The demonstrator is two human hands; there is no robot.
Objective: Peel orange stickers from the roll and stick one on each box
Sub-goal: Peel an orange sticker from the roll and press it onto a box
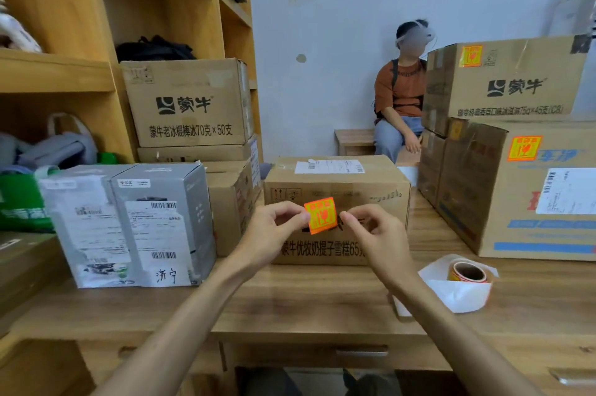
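An orange sticker point(321, 214) hangs in front of the middle cardboard box point(371, 189). My left hand point(274, 231) pinches its left edge and my right hand point(374, 232) pinches its right edge. I cannot tell whether the sticker touches the box face. The sticker roll point(468, 271) lies on the wooden table at the right, with loose white backing paper point(464, 297) under it. Two stacked boxes at the right each carry an orange sticker, the upper box point(512, 86) and the lower box point(522, 202).
A grey box point(129, 221) with white labels stands on the table point(306, 299) at the left. More cardboard boxes point(190, 102) are stacked behind it against wooden shelves. A person point(401, 99) sits on a bench at the back wall.
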